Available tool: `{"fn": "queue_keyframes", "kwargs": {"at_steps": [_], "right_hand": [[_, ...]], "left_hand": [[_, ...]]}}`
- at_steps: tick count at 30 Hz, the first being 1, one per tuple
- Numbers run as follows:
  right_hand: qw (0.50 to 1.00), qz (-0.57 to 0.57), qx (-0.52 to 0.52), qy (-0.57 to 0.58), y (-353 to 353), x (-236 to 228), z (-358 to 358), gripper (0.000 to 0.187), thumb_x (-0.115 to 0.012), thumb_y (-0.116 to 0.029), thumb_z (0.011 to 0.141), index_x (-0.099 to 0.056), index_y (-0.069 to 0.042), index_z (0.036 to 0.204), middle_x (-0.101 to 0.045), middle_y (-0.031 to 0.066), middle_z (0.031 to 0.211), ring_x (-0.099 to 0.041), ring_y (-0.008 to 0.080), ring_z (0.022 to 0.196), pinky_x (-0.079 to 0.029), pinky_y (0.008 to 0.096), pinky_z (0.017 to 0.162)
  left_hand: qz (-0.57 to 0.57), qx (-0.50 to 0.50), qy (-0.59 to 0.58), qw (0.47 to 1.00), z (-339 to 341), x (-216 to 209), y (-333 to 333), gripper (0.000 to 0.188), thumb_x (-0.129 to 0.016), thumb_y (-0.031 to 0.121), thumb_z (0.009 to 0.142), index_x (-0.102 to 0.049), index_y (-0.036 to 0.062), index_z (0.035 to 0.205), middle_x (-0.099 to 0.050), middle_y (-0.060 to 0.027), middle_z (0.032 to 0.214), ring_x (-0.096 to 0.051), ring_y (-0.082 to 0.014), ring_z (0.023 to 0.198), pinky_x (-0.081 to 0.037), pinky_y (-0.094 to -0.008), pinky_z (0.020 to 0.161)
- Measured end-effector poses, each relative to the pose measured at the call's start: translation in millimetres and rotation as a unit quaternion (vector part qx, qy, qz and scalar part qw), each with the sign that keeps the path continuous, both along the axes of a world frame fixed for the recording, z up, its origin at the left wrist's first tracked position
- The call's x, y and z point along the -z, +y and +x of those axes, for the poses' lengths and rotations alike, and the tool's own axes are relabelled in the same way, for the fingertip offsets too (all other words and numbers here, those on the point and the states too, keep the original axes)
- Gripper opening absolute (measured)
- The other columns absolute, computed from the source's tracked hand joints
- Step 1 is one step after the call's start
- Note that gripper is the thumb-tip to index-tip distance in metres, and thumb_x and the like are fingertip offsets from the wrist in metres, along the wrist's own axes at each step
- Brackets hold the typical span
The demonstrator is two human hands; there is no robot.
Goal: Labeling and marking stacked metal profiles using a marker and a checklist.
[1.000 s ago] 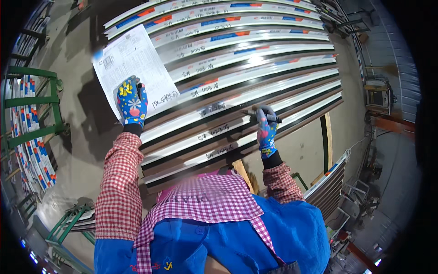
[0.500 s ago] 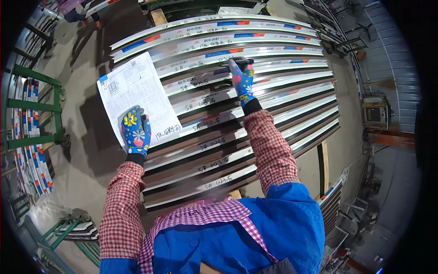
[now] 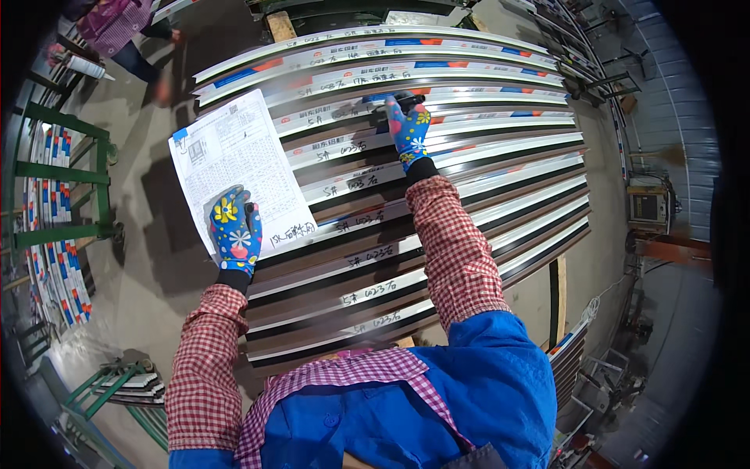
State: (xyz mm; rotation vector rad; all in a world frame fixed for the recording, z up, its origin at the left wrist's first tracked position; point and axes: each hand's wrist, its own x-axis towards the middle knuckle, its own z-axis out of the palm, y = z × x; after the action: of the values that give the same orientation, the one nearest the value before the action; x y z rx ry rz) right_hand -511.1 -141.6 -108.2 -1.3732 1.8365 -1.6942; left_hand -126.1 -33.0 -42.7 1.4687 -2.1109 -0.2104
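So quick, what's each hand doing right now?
Left hand: closed on the printed sheet.
Right hand: closed on a dark marker, over the profiles.

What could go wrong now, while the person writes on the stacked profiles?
The paper, pinned by the left hand only at its lower corner, overhangs the stack's end and may slip. The right hand reaches far with the marker, so leaning over the profiles could smear marks or shift loose ones.

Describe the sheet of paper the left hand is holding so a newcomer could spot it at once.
Start at the stack of long pale metal profiles filling the middle. At its left end lies a white printed sheet, pinned at its lower edge by the flower-patterned gloved left hand. It is the only flat paper there.
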Motion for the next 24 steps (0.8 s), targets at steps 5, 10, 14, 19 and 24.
{"fn": "queue_keyframes", "kwargs": {"at_steps": [5, 10, 14, 19, 24], "right_hand": [[0.977, 0.071, 0.032, 0.197, 5.1, -27.8, 15.4, 0.017, -0.068, -0.02, 0.091, -0.073, -0.003, 0.092, -0.074, 0.0098, 0.081, -0.07, 0.0211, 0.067, -0.052, 0.0325, 0.066], [0.991, 0.034, 0.039, 0.125, 6.9, -32.0, 19.2, 0.029, -0.071, -0.033, 0.086, -0.068, -0.005, 0.077, -0.068, 0.0133, 0.068, -0.066, 0.0317, 0.062, -0.05, 0.0402, 0.061], [0.996, -0.009, 0.019, 0.09, 7.0, -35.3, 23.6, 0.027, -0.071, -0.031, 0.086, -0.069, -0.005, 0.078, -0.068, 0.0127, 0.068, -0.067, 0.0291, 0.061, -0.05, 0.0386, 0.06], [0.999, -0.035, 0.022, 0.013, 4.3, -14.5, 4.4, 0.027, -0.07, -0.029, 0.088, -0.069, -0.004, 0.078, -0.068, 0.0114, 0.067, -0.066, 0.0248, 0.059, -0.048, 0.0361, 0.059], [0.999, -0.019, 0.029, 0.008, 2.7, -18.2, 16.9, 0.03, -0.07, -0.03, 0.088, -0.065, -0.004, 0.072, -0.065, 0.0101, 0.062, -0.063, 0.0247, 0.054, -0.046, 0.0364, 0.056]], "left_hand": [[-0.007, -0.005, -0.006, 1.0, 8.3, -3.8, 3.0, 0.023, -0.062, 0.011, 0.091, -0.063, 0.0058, 0.113, -0.063, -0.0144, 0.118, -0.058, -0.0346, 0.112, -0.045, -0.0441, 0.099], [0.001, -0.008, -0.002, 1.0, 7.4, -1.6, 3.1, 0.023, -0.062, 0.012, 0.091, -0.063, 0.0065, 0.113, -0.063, -0.0139, 0.119, -0.058, -0.0337, 0.112, -0.045, -0.0441, 0.099], [-0.01, -0.011, -0.016, 1.0, 10.1, 1.1, 3.3, 0.023, -0.062, 0.012, 0.091, -0.063, 0.0069, 0.113, -0.063, -0.0135, 0.12, -0.058, -0.0333, 0.112, -0.044, -0.0439, 0.099], [-0.003, -0.001, -0.008, 1.0, 0.7, 0.2, 1.1, 0.023, -0.062, 0.014, 0.091, -0.063, 0.0073, 0.113, -0.063, -0.0131, 0.12, -0.058, -0.0336, 0.113, -0.044, -0.0442, 0.099], [-0.022, -0.007, -0.023, 0.999, 8.2, -0.9, 2.0, 0.024, -0.062, 0.013, 0.089, -0.064, 0.0061, 0.112, -0.064, -0.0131, 0.119, -0.059, -0.0333, 0.111, -0.045, -0.0437, 0.097]]}}
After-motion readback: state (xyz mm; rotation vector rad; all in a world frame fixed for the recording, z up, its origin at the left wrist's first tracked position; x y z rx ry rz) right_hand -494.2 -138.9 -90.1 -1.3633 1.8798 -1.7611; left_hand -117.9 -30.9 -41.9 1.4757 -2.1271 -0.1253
